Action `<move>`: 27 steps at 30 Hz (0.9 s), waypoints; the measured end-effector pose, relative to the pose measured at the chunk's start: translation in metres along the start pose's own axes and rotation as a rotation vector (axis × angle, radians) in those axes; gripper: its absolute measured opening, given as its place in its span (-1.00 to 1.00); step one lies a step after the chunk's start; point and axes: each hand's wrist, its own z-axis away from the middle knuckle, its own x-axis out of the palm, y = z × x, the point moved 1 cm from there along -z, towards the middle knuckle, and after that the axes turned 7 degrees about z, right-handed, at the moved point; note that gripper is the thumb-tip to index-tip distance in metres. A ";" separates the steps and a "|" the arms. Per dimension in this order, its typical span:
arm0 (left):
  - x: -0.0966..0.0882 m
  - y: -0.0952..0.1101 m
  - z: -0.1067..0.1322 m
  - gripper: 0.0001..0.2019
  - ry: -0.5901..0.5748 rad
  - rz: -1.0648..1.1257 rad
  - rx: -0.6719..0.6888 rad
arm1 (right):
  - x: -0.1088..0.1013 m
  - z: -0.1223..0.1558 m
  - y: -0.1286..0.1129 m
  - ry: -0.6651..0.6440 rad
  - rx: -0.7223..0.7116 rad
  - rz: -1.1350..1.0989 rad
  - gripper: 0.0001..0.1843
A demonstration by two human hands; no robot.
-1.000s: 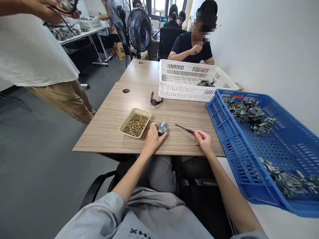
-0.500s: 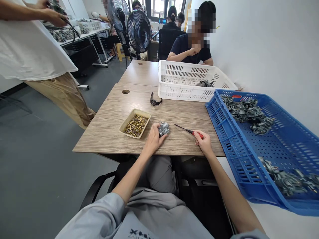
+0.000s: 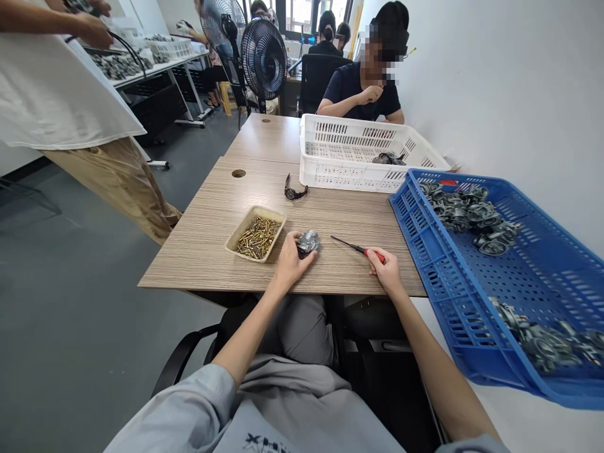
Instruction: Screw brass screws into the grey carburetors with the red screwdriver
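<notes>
My left hand (image 3: 290, 261) is closed around a small grey cast-metal carburetor (image 3: 309, 241) over the table, thumb at its near side and fingers on its left. My right hand (image 3: 385, 267) grips the red handle of a screwdriver (image 3: 355, 246), whose thin dark shaft points left toward the carburetor, its tip apart from it. Left of my left hand stands a cream plastic tray (image 3: 231, 246) filled with small brass-coloured pieces (image 3: 258, 238). A black wristwatch (image 3: 294, 194) lies farther back on the table.
A blue crate (image 3: 419, 245) with several carburetors (image 3: 495, 238) stands along the right side. Behind the table's middle is a white crate (image 3: 352, 179) with a few metal parts. A person (image 3: 349, 88) sits beyond it; another (image 3: 70, 88) stands at left, holding a dark cable.
The carburetor has turned in my left hand and shifted slightly left. My right hand and the screwdriver have stayed in place. The standing person's hands have moved left.
</notes>
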 end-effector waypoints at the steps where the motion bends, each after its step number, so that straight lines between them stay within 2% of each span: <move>1: 0.000 -0.001 0.000 -0.41 -0.002 -0.003 0.004 | 0.000 0.000 0.000 0.000 -0.001 0.000 -0.39; 10: 0.001 -0.003 -0.002 -0.34 -0.027 0.005 0.096 | 0.000 -0.001 0.003 -0.002 -0.006 0.000 -0.38; 13: 0.000 -0.001 -0.002 -0.29 0.003 -0.026 0.096 | 0.000 -0.001 0.005 -0.004 -0.010 0.000 -0.38; 16: 0.000 -0.001 -0.003 -0.23 0.064 -0.090 0.041 | 0.000 -0.001 0.007 -0.003 -0.012 -0.002 -0.40; 20: 0.001 -0.005 -0.002 -0.35 0.102 -0.144 0.004 | 0.000 -0.001 0.008 0.000 -0.012 -0.006 -0.40; 27: 0.002 -0.010 -0.003 -0.45 0.179 -0.085 0.062 | 0.000 -0.001 0.008 0.000 -0.012 -0.008 -0.38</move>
